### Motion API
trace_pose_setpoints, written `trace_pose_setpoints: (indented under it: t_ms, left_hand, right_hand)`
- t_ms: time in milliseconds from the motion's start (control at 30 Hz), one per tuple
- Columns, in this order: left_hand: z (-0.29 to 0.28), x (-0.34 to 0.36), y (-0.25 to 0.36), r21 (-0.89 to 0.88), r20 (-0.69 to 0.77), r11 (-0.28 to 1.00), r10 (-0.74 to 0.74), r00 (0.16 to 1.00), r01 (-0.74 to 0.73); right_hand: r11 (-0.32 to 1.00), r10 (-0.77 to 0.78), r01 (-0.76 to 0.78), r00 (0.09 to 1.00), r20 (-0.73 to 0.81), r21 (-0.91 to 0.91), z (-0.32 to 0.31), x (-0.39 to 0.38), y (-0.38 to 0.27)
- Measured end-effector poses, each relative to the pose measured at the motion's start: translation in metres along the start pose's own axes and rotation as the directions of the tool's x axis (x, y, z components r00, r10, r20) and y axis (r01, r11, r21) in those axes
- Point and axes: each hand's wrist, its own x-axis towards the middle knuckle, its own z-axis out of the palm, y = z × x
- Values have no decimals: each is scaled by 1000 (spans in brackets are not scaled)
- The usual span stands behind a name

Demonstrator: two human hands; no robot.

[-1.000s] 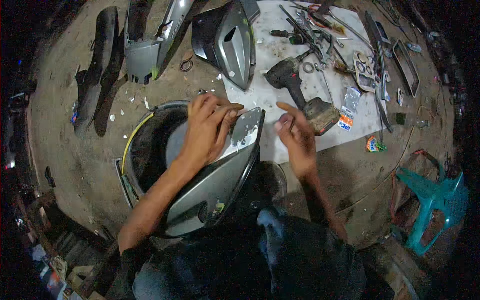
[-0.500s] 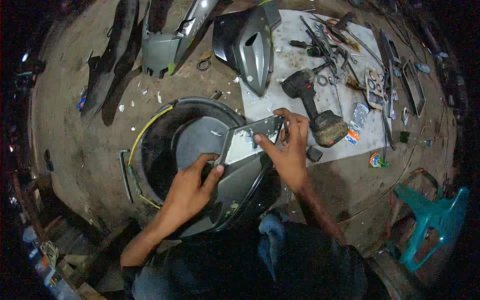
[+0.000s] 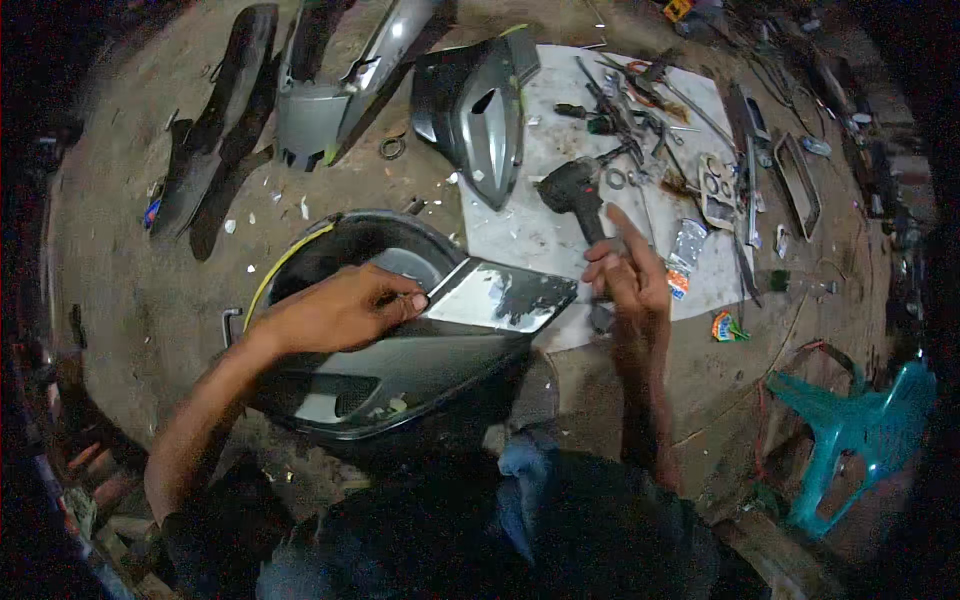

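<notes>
A dark grey motorcycle fairing panel (image 3: 450, 350) with a pale patch of peeled white film lies tilted across the rim of a black tub (image 3: 345, 235). My left hand (image 3: 365, 305) pinches the panel's upper edge, beside the pale patch, between thumb and fingers. Off to the right of the panel, my right hand (image 3: 632, 272) is raised with its index finger stretched out and the others loosely bent; I see nothing in it. It hovers over the lower part of a black cordless impact driver (image 3: 572, 195), hiding its battery end.
A white sheet (image 3: 500, 235) holds several hand tools (image 3: 625, 120) and a clear packet (image 3: 687, 250). More grey fairing parts (image 3: 485, 130) lie beyond the tub. At the right rests a teal plastic part (image 3: 840, 430). White scraps (image 3: 230, 226) dot the floor.
My right hand has let go of the panel and moved right, toward the driver. The panel has swung lower and flatter, my left hand still on its edge. The view has shifted slightly.
</notes>
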Motion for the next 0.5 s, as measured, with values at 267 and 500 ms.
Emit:
trace_pose_setpoints:
  t_ms: [267, 500]
  left_hand:
    - [4, 38, -23, -171, 264, 985, 40, 964, 6]
    - [-40, 40, -9, -4, 246, 999, 45, 968, -45]
  right_hand:
    - [954, 153, -181, 980, 131, 238, 12, -14, -20]
    - [996, 67, -70, 996, 57, 48, 14, -13, -23]
